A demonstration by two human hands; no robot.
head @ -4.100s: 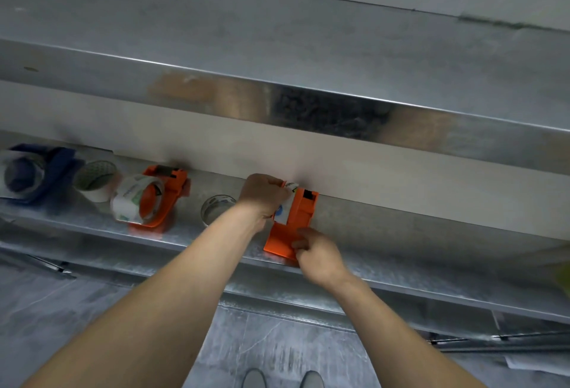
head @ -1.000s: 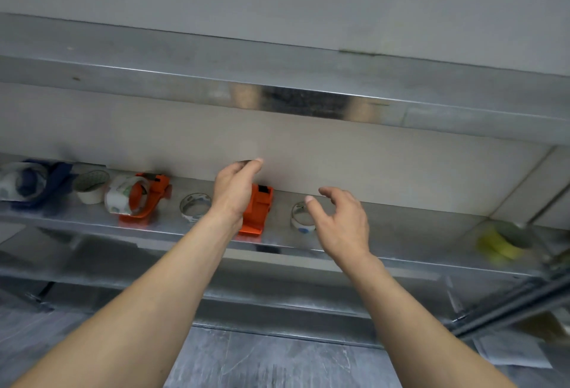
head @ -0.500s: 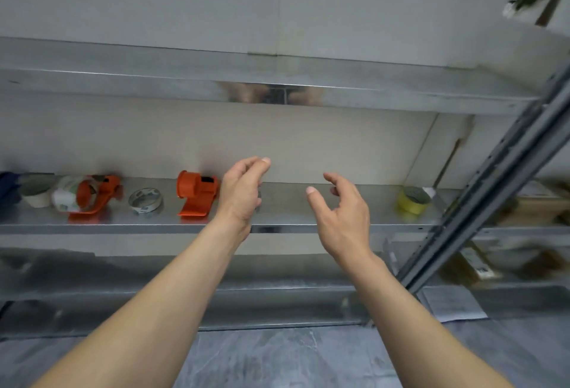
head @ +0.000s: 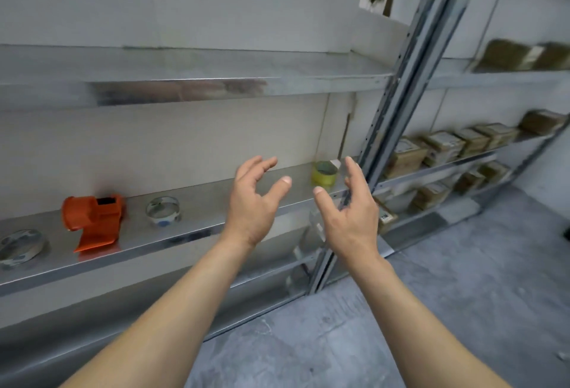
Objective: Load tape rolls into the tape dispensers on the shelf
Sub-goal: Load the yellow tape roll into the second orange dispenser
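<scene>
Holds the left hand and the right hand up in the air in front of the metal shelf, fingers spread and loose, gripping nothing. Keeps well apart from the orange tape dispenser, whose foot is near the shelf's front edge, with a clear tape roll just beside it on the right and another tape roll on its left. Faces a yellow tape roll at the shelf's right end.

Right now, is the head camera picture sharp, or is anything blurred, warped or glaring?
Head view: motion blur smears the boxes and the left-edge tape roll; the wide lens tilts the upright; the upper shelf lip shows smeared glare; left hand and right hand look sharp.
</scene>
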